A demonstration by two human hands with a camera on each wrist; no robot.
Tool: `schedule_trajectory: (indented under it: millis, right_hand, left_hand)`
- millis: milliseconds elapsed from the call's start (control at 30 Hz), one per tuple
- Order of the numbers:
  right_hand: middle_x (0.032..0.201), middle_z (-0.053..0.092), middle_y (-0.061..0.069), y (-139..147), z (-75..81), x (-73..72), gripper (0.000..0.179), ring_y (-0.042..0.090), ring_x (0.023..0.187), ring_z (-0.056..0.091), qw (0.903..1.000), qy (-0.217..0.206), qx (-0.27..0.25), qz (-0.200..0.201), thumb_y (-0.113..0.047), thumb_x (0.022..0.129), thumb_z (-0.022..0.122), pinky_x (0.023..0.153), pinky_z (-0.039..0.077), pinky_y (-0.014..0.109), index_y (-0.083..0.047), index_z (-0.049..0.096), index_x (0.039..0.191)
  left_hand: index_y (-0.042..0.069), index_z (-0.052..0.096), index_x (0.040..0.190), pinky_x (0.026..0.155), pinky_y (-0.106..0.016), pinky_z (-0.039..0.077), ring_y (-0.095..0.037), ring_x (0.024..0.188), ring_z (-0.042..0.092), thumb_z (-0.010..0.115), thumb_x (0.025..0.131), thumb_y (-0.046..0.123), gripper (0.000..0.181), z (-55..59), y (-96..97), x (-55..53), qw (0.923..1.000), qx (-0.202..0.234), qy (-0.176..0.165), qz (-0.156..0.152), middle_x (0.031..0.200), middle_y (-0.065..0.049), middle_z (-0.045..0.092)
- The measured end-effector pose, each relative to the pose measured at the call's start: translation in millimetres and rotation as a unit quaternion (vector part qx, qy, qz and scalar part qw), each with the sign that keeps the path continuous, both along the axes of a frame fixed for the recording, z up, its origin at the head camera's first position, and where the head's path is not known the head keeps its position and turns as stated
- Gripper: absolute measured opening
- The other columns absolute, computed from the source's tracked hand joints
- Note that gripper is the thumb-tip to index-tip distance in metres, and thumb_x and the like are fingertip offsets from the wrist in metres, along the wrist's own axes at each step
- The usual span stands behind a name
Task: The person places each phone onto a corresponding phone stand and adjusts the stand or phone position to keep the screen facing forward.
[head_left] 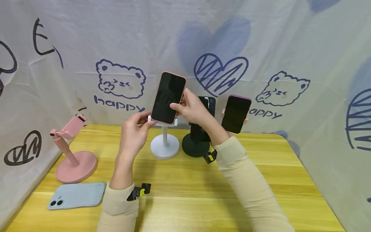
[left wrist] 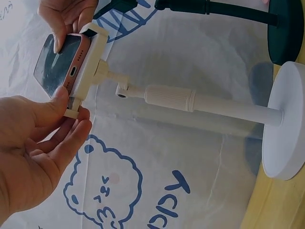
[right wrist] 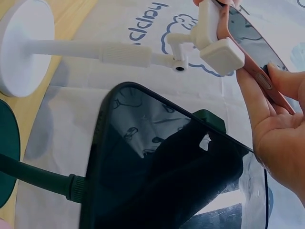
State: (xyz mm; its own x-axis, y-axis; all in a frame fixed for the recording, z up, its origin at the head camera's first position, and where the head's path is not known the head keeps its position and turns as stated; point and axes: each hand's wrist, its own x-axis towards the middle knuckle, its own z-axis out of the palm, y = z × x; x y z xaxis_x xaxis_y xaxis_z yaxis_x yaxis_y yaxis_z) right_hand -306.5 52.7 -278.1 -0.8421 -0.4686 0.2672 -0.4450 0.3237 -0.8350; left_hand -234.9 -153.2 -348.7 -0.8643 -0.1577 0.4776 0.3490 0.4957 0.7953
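A smartphone in a pink case (head_left: 169,93) leans at the white phone stand (head_left: 164,147), its dark screen facing me. My right hand (head_left: 193,108) pinches the phone's right edge, thumb on the screen and fingers behind. At the lower left corner, my left hand (head_left: 134,131) holds the stand's clamp, with the thumb in front by the phone's bottom edge. In the left wrist view the white clamp (left wrist: 91,62) lies against the phone's back. The right wrist view shows one clamp jaw beside the phone's charging-port end.
Behind my right forearm, a dark green stand (head_left: 195,146) holds a black phone (head_left: 200,132). Further right, another phone (head_left: 236,114) sits in a pink clamp. A pink stand (head_left: 76,166) is at the left, with a light blue phone (head_left: 76,195) lying face down before it.
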Motion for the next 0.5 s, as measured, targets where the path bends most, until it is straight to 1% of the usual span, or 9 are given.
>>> schedule_trajectory:
  millis: [133,233,400,500]
  right_hand:
    - [0.120,0.069,0.017,1,4.6,-2.6,0.044,0.029,0.099,0.075,0.9996,-0.011,0.024,0.007,-0.007,0.103,0.065,0.082,0.064,0.037,-0.003,0.045,0.141]
    - [0.119,0.071,0.017,2,7.5,-5.7,0.041,0.028,0.100,0.074,0.9990,-0.021,0.039,0.012,-0.007,0.103,0.065,0.084,0.064,0.038,-0.004,0.046,0.138]
    - [0.116,0.072,0.018,-1,9.2,-10.4,0.039,0.028,0.104,0.073,0.9964,-0.036,0.066,0.038,-0.007,0.103,0.065,0.089,0.062,0.040,-0.004,0.047,0.137]
    - [0.116,0.072,0.017,-2,9.7,-10.9,0.039,0.027,0.105,0.072,0.9952,-0.044,0.077,0.042,-0.008,0.103,0.065,0.091,0.061,0.040,-0.004,0.047,0.137]
  left_hand:
    - [0.002,0.069,0.131,0.097,-0.043,0.059,-0.028,0.108,0.067,0.076,0.095,0.009,0.037,-1.5,-2.4,-1.0,0.9999,-0.003,0.001,-0.012,0.121,-0.013,0.068]
    - [0.004,0.068,0.131,0.097,-0.042,0.059,-0.026,0.109,0.067,0.076,0.095,0.011,0.038,-3.3,-5.9,-2.9,0.9996,-0.004,0.004,-0.027,0.122,-0.012,0.068]
    - [0.005,0.071,0.129,0.095,-0.034,0.059,-0.023,0.107,0.070,0.079,0.092,0.014,0.040,-6.4,-12.1,-6.2,0.9994,0.004,0.005,-0.035,0.120,-0.010,0.072]
    - [0.005,0.071,0.129,0.095,-0.032,0.059,-0.022,0.105,0.071,0.080,0.091,0.015,0.040,-6.4,-13.3,-6.8,0.9989,0.016,-0.001,-0.044,0.118,-0.010,0.074]
